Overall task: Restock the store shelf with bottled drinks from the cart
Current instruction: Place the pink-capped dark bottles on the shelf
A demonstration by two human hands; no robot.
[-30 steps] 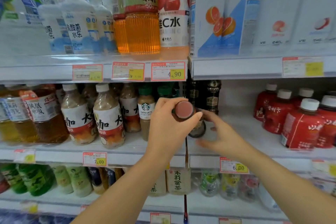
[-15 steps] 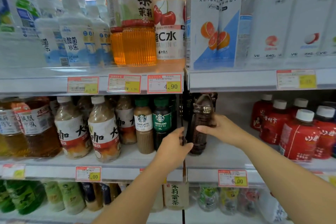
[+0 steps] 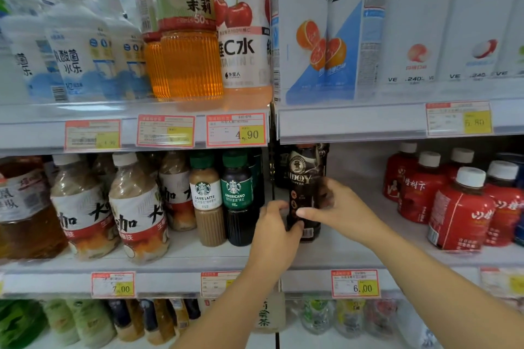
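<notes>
**Grip, right hand** [image 3: 343, 211]: my fingers curl round the right side and back of the coffee bottle [image 3: 304, 178], and my thumb lies across its front at mid-height. It is holding.

**Grip, left hand** [image 3: 273, 235]: thumb and fingertips pinch the same bottle low on its left side, near the base. It is holding.

**Bottle:** dark, tall, narrow and upright, with the label facing me. Its base is at the surface of the shelf [image 3: 354, 255]; I cannot tell whether its weight is fully down.

**Position:** left end of the right-hand bay, set back from the front edge, just beside the post [image 3: 272, 175] that divides the bays. There are dark shapes behind it, likely the same stock but too blurred to be sure.

**Handling, my estimate:**
- It is full, so fairly heavy for its size, and stiff enough not to dent.
- The glossy sleeve may slip.
- The tall, narrow body may tip.
- The best hold is the waist, with a steadying touch low down.

**Neighbours:**
- Left, across the post: Americano [image 3: 236, 195] and latte [image 3: 205, 198], near but not touching.
- Right: bare shelf, then red bottles [image 3: 459, 212], well apart.
- Front edge below: a price tag [image 3: 355, 283] reading 6.00.
- The cart is not in view.
</notes>
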